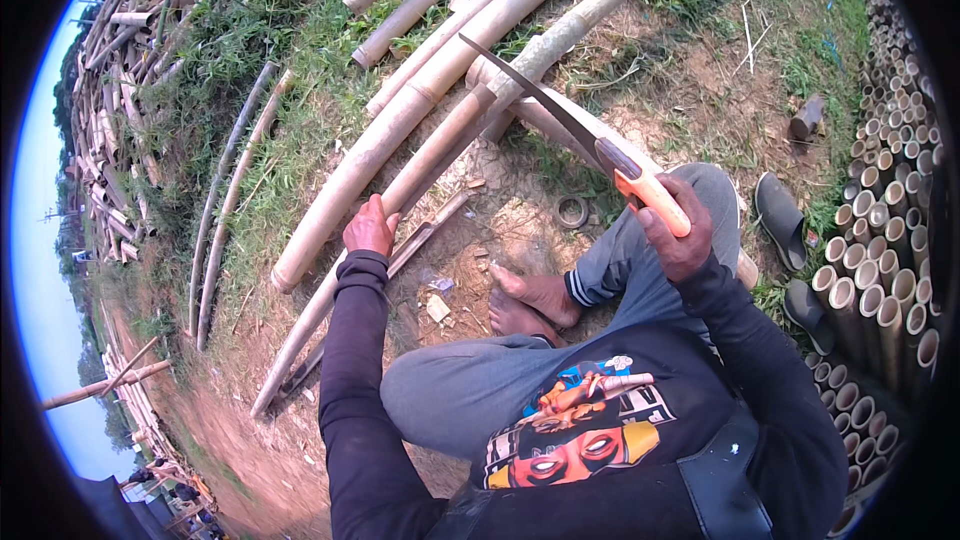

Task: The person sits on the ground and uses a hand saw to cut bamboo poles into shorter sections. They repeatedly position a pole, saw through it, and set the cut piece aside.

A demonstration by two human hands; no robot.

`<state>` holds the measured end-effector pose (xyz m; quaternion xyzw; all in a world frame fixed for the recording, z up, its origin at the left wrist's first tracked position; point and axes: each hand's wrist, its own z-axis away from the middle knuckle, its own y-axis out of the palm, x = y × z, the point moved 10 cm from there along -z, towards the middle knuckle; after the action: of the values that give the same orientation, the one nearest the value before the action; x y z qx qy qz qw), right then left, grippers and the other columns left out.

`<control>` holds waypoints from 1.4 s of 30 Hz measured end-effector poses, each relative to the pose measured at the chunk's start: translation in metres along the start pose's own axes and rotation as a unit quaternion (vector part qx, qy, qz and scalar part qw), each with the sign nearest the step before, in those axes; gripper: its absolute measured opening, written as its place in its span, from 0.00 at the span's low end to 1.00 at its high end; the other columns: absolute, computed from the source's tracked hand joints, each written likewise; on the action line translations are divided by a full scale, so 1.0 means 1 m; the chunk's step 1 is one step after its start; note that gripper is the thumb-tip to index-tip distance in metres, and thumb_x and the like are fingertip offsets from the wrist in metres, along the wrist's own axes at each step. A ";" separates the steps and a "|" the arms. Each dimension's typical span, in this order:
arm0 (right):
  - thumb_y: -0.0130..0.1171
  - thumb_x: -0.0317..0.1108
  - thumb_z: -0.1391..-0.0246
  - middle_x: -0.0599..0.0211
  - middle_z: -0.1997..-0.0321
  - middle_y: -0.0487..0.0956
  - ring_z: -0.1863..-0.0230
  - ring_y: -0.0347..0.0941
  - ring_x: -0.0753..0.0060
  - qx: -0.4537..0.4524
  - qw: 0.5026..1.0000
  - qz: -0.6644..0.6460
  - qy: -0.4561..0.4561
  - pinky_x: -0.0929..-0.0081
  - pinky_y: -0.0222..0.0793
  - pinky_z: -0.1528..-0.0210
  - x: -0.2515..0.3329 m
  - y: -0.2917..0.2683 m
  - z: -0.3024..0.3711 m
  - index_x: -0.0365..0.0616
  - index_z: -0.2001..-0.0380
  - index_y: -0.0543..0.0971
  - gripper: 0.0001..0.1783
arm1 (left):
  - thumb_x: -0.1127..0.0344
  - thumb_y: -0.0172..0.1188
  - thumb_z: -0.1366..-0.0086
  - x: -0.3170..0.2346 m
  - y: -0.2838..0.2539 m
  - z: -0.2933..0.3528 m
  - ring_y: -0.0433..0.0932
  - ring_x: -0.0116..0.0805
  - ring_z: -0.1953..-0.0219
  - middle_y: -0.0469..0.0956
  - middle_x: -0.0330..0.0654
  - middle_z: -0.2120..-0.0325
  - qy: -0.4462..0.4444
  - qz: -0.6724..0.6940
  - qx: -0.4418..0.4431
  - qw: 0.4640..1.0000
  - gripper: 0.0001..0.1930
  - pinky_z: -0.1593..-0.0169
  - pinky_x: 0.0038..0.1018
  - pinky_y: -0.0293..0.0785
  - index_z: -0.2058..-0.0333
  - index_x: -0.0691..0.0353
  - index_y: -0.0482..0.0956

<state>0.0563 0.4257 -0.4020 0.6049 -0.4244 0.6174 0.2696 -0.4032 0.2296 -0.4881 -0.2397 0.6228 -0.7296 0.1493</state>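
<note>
Handsaw (562, 116) and bamboo pole (438, 151) in hand.
Left hand (370, 228) clasps the pole; right hand (682, 242) grips the saw's orange handle (655, 197), blade (545, 100) across a mottled pole (600, 7), contact unclear.

between my left hand (371, 228) on the thinner pole (440, 148) and my right hand (680, 246), there is room over the dirt (512, 240). my feet (535, 295) sit low there. the saw (548, 102) blocks the way ahead. a fat pole (403, 115) lies just past my left hand. my knee (716, 192) crowds my right.
</note>
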 end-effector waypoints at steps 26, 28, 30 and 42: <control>0.61 0.31 0.37 0.55 0.44 0.82 0.46 0.78 0.69 0.062 0.996 -0.070 -0.006 0.71 0.73 0.41 -0.045 0.076 -0.061 0.30 0.37 0.73 0.27 | 0.50 0.71 0.40 0.002 0.001 0.001 0.85 0.48 0.57 0.83 0.45 0.58 -0.008 0.015 -0.021 1.000 0.27 0.56 0.42 0.81 0.47 0.56 0.74; 0.63 0.32 0.37 0.57 0.46 0.83 0.47 0.78 0.70 0.052 0.998 0.013 -0.040 0.71 0.72 0.41 -0.039 0.078 -0.066 0.30 0.38 0.74 0.27 | 0.50 0.71 0.40 0.003 0.004 0.000 0.85 0.47 0.57 0.83 0.44 0.59 -0.015 0.013 -0.001 1.000 0.28 0.56 0.42 0.81 0.47 0.56 0.73; 0.62 0.32 0.37 0.55 0.44 0.82 0.46 0.78 0.68 0.046 0.997 0.002 -0.054 0.70 0.72 0.40 -0.032 0.077 -0.064 0.30 0.38 0.74 0.27 | 0.50 0.71 0.39 0.003 0.004 0.001 0.85 0.47 0.56 0.83 0.44 0.59 -0.014 0.013 0.003 1.000 0.27 0.56 0.42 0.81 0.48 0.56 0.73; 0.63 0.28 0.39 0.59 0.46 0.82 0.47 0.78 0.72 0.027 0.997 -0.024 -0.068 0.73 0.73 0.43 -0.058 0.095 -0.095 0.32 0.40 0.75 0.24 | 0.51 0.71 0.39 -0.003 -0.012 0.038 0.84 0.46 0.57 0.82 0.45 0.61 0.025 0.028 -0.012 0.999 0.26 0.57 0.40 0.81 0.50 0.58 0.73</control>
<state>-0.0660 0.4696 -0.4684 0.6629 -0.4101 0.5792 0.2387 -0.3797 0.2018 -0.4727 -0.2056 0.6415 -0.7236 0.1506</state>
